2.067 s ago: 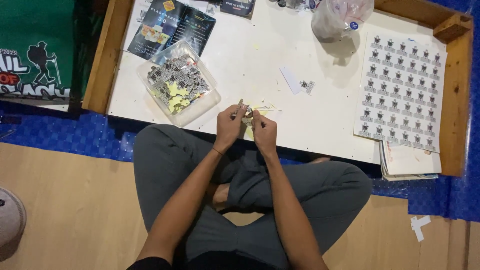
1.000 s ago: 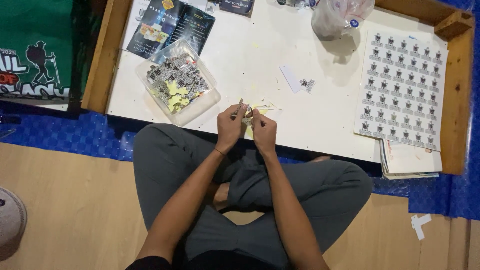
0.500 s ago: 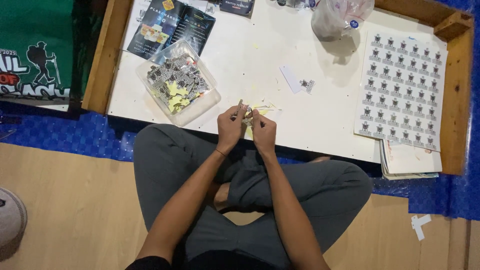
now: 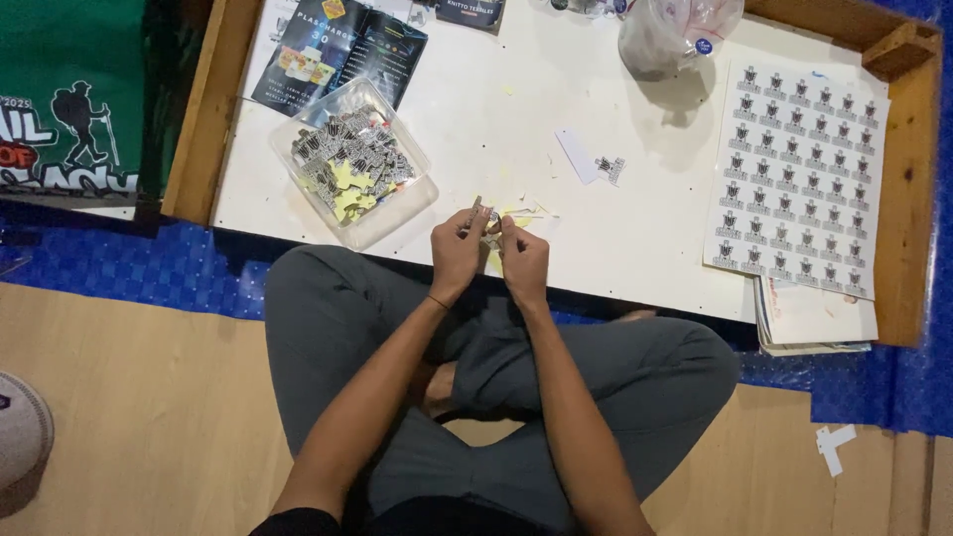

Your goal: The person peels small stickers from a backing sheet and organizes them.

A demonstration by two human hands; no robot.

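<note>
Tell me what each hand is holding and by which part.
Left hand and right hand pinch one small sticker piece together at its edges with the fingertips; finer detail cannot be told.

Dark rectangular printed packet (image 4: 338, 55), 11 o'clock, flat on the white tabletop (image 4: 516, 119), black with yellow and orange details. Second dark packet (image 4: 472, 12), 12 o'clock, cut by the frame edge. White sticker sheet (image 4: 799, 164), 2 o'clock, rows of small black-and-grey labels. Green printed banner (image 4: 69, 99), 9 o'clock, dark hiker figure, red and white lettering.
</note>
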